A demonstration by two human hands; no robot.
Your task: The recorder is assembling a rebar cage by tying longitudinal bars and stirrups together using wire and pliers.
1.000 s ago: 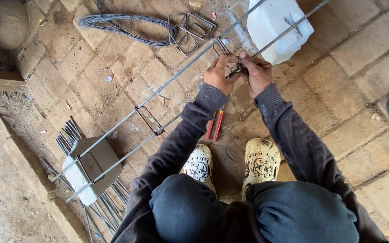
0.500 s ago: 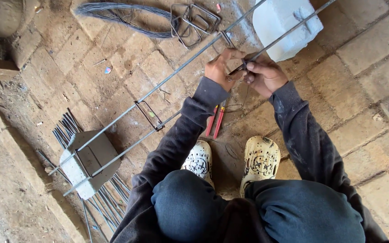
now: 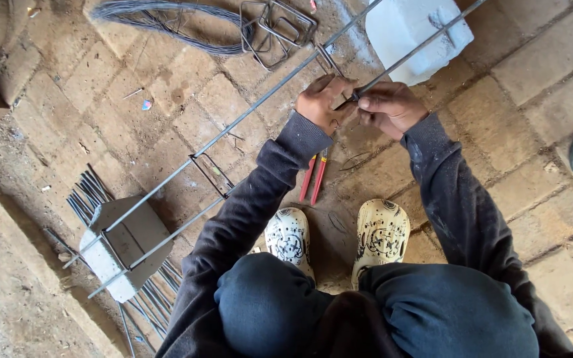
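Both hands have slid slightly along the near rebar (image 3: 280, 166): left hand (image 3: 323, 103) and right hand (image 3: 389, 106) pinch closed at a stirrup (image 3: 329, 61). One stirrup (image 3: 210, 174) sits tied; spares (image 3: 276, 30) wait.

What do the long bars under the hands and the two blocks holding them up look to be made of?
Long bars: probably steel, dull grey, thin and straight, apparently ribbed. White blocks: pale, chalky and chipped, perhaps lightweight masonry or foam; the look leaves it open. The left hand and right hand pinch the near bar together.
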